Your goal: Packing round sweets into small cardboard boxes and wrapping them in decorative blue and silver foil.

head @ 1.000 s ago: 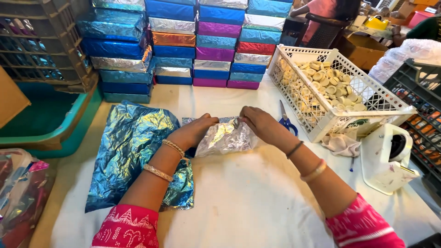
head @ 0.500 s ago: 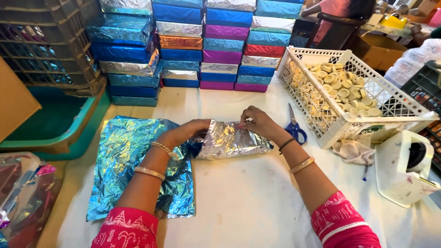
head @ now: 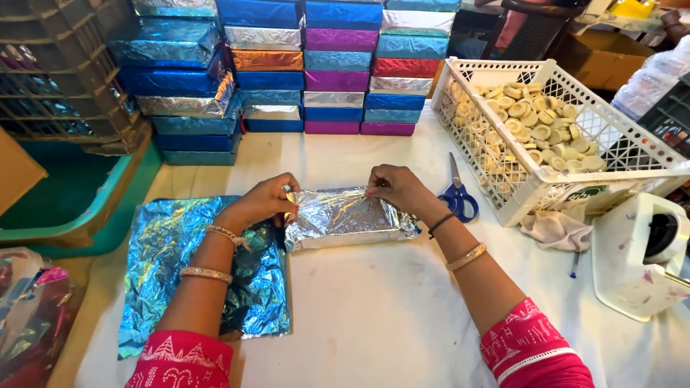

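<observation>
- Currently, your left hand (head: 262, 205) is pinching the left end of the silver foil-wrapped box (head: 345, 219), fingers closed narrowly on the foil fold at the top left corner.
- Your right hand (head: 397, 190) is pressing the foil along the box's far top edge, thumb and fingertips closed on the seam near the right of centre.
- The box is now lying flat and lengthwise on the white table cover (head: 402, 316), between both hands; a second ago the foil was bunched and crumpled under your hands, and it is now drawn out into a rectangular shape.
- That change is indicating, as a judgement, that the wrap is closed round the body and the end folds are being worked.
- The right end of the foil is looking loose and crinkled; the left end is partly hidden by your fingers.
- A blue foil sheet (head: 201, 273) is lying flat under your left forearm, just beside the box.
- Blue-handled scissors (head: 458, 194) are lying just beyond your right wrist, near the white plastic crate (head: 632, 154) of pale round pieces (head: 539, 129).
- A crumpled cloth (head: 557, 230) is lying in front of the crate.
- A white tape dispenser (head: 640, 251) is standing at the right edge.
- Stacks of foil-wrapped boxes (head: 309, 65) in blue, silver, purple and red are standing at the far side of the table.
</observation>
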